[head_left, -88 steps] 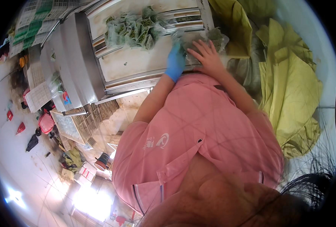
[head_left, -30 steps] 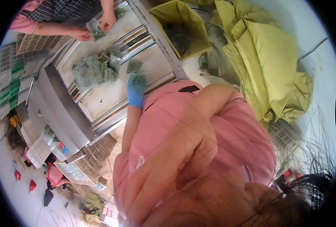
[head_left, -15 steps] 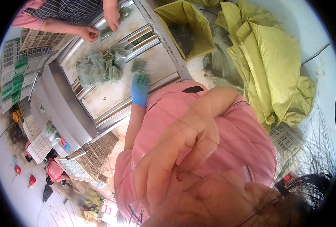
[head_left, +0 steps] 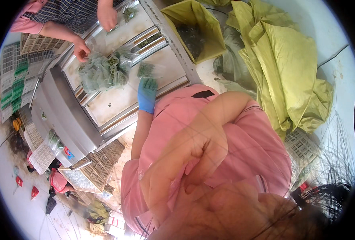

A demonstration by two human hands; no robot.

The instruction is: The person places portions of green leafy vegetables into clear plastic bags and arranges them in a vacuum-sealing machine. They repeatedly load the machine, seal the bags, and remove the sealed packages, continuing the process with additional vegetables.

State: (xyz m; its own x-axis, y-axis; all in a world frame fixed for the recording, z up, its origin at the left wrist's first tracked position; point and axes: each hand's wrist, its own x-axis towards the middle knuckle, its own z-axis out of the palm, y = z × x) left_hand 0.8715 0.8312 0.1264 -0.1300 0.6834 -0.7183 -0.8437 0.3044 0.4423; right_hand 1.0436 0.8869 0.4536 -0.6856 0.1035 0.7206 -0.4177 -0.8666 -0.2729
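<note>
My left hand (head_left: pixel 147 96), in a blue glove, lies at the near edge of the metal work table (head_left: pixel 113 105). Its fingers are stretched out, their tips at a small clear bag of green leaves (head_left: pixel 146 70), and I see no grip on it. My bare right hand (head_left: pixel 185 150) is raised near my head. Its fingers are bent and apart, with nothing visible in them. Farther left on the table lies a pile of clear bags with green contents (head_left: pixel 101 74). A co-worker's hand (head_left: pixel 81 50) touches the pile's far edge; their other hand (head_left: pixel 107 18) is above the table.
An open yellow-lined bin (head_left: pixel 193 34) stands beyond the table, with large yellow sheets (head_left: pixel 281 68) to its right. A curved metal housing (head_left: pixel 65 116) covers the table's left end. Plastic crates (head_left: pixel 101 164) stand below it. Another small bag (head_left: pixel 130 14) lies at the far end.
One of the co-worker's hands has moved to the bag pile; the other has shifted left, away from a small bag. My right hand has moved slightly; my left stays in place.
</note>
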